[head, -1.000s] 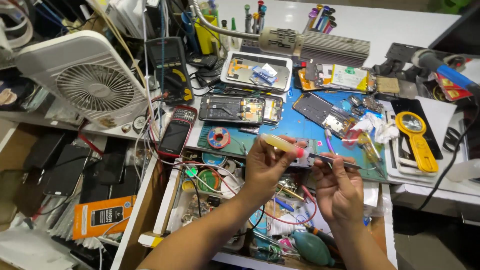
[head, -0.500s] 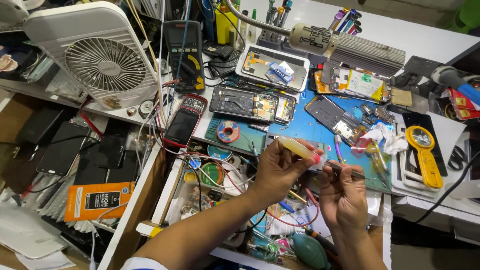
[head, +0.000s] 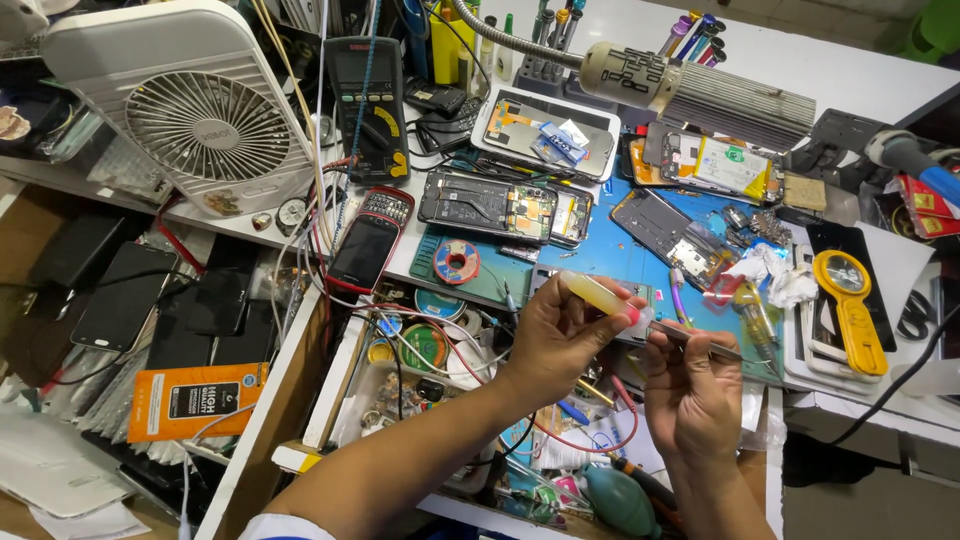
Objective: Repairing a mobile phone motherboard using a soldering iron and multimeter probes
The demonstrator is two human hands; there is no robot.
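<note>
Both hands have drifted slightly lower over the bench (head: 640, 255). Left hand (head: 560, 335) grips a yellowish syringe tube (head: 600, 295), its tip meeting the tweezers (head: 700, 343) pinched in right hand (head: 695, 395), seemingly to dab paste.

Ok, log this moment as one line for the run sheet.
left hand: holds yellowish syringe tube | right hand: holds tweezers at tube tip | below: blue work mat, opened phones
</note>
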